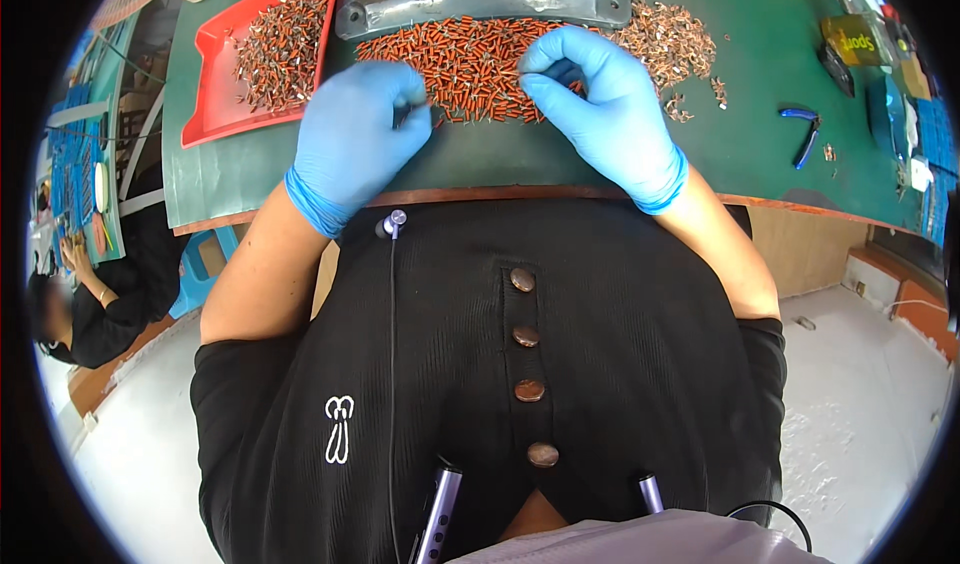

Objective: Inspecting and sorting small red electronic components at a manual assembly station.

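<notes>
Lying in a loose heap on the green table (735, 159), the small orange parts (480, 56) are between the two hands, just before a grey box (490, 2). Each one is probably light and stiff, perhaps slippery for the blue gloves (642, 159), and its thin metal ends could bend, so it seems better to pinch it by the orange middle. The right hand (605, 104) has thumb and forefinger close together at the heap; the left hand (358, 129) is curled and blurred, and I cannot tell what either one holds. Left of the heap is a red tray (208, 94) with more such parts; to the right are copper-coloured pieces (675, 44) and, farther, blue-handled pliers (806, 150).
</notes>
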Demonstrator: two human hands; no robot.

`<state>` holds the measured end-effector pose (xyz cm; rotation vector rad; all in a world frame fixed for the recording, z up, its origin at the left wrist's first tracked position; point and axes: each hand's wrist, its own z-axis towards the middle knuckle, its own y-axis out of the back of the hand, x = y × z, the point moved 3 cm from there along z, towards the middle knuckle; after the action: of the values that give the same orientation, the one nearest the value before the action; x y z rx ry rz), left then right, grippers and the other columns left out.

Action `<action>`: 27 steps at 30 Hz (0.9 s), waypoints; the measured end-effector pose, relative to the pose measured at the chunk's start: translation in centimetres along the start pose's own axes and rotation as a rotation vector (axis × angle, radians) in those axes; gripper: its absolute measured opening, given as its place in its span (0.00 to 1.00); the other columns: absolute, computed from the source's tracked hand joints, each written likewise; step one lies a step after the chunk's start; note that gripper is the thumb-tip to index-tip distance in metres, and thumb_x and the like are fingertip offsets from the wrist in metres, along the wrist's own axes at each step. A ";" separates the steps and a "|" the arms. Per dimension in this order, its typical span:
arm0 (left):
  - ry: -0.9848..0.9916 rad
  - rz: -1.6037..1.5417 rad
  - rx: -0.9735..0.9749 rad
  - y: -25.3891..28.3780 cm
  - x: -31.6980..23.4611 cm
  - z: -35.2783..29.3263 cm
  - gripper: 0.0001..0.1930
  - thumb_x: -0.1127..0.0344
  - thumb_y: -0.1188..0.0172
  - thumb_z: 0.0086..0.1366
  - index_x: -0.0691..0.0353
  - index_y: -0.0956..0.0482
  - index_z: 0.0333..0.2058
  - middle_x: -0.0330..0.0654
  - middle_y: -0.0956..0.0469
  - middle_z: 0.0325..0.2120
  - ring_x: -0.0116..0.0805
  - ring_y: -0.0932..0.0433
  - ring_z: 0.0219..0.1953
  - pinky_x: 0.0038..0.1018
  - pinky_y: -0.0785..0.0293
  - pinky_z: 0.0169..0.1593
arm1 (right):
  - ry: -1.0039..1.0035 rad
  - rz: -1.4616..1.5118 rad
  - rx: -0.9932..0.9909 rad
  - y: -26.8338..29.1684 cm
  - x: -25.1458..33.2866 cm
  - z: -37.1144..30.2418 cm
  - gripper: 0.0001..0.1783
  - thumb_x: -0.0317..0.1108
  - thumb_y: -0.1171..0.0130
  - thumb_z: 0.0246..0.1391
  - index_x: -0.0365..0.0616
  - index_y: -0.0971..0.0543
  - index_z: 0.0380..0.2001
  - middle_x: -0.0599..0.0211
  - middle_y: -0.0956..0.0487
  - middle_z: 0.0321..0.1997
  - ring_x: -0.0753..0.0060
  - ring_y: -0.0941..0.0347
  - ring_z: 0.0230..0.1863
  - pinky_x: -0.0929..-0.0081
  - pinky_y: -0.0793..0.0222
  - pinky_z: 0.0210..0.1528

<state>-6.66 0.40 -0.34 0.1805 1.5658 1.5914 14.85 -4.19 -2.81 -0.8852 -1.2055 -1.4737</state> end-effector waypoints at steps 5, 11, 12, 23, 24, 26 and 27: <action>-0.016 -0.232 -0.276 1.1 -2.6 4.3 0.06 0.71 0.35 0.55 0.64 0.21 0.31 0.46 0.20 0.24 0.36 0.20 0.23 0.30 0.24 0.29 | -0.070 0.431 -0.126 -0.7 0.6 2.0 0.03 0.25 0.40 0.58 0.38 0.24 0.35 0.72 0.23 0.31 0.85 0.27 0.31 0.82 0.29 0.35; -0.101 -0.299 -0.379 0.5 -4.4 7.3 0.07 0.74 0.35 0.53 0.64 0.21 0.32 0.44 0.22 0.24 0.33 0.21 0.23 0.28 0.25 0.29 | -0.021 0.462 -0.283 -0.1 1.5 4.2 0.03 0.24 0.41 0.58 0.37 0.24 0.35 0.70 0.22 0.31 0.85 0.26 0.33 0.83 0.28 0.36; -0.099 -0.303 -0.381 0.5 -4.4 7.5 0.07 0.74 0.35 0.53 0.64 0.21 0.32 0.44 0.22 0.24 0.33 0.22 0.23 0.28 0.25 0.29 | -0.033 0.445 -0.300 0.1 1.5 4.3 0.03 0.24 0.41 0.58 0.37 0.24 0.35 0.70 0.22 0.31 0.85 0.26 0.33 0.83 0.28 0.35; 0.252 -1.126 -0.232 -0.1 -1.9 9.6 0.06 0.72 0.38 0.66 0.66 0.21 0.40 0.36 0.20 0.29 0.20 0.23 0.27 0.17 0.26 0.32 | -0.039 0.605 -0.400 0.3 1.9 7.9 0.04 0.25 0.42 0.59 0.36 0.24 0.36 0.68 0.21 0.29 0.84 0.26 0.31 0.83 0.29 0.31; 0.232 -1.103 -0.259 0.1 -1.7 9.9 0.06 0.72 0.38 0.66 0.66 0.21 0.40 0.36 0.20 0.29 0.20 0.23 0.27 0.16 0.26 0.31 | -0.066 0.600 -0.393 0.4 1.9 8.3 0.04 0.25 0.42 0.59 0.36 0.24 0.37 0.67 0.21 0.30 0.82 0.26 0.31 0.81 0.29 0.34; 0.205 -1.090 -0.312 0.3 -1.3 10.7 0.06 0.72 0.38 0.65 0.66 0.20 0.39 0.36 0.20 0.28 0.20 0.24 0.27 0.16 0.27 0.31 | -0.100 0.609 -0.366 0.6 1.9 9.2 0.06 0.24 0.41 0.59 0.36 0.24 0.39 0.66 0.21 0.32 0.78 0.26 0.32 0.79 0.27 0.39; 0.149 -1.022 -0.391 0.7 -1.1 11.2 0.05 0.72 0.38 0.64 0.66 0.20 0.39 0.36 0.20 0.28 0.19 0.24 0.26 0.16 0.28 0.30 | -0.075 0.561 -0.395 0.8 2.0 9.8 0.06 0.25 0.41 0.59 0.35 0.24 0.39 0.66 0.21 0.32 0.78 0.25 0.32 0.79 0.27 0.39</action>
<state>0.86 8.07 2.95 -0.8402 1.0973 1.0327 14.68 4.80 1.56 -1.4219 -0.6368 -1.2294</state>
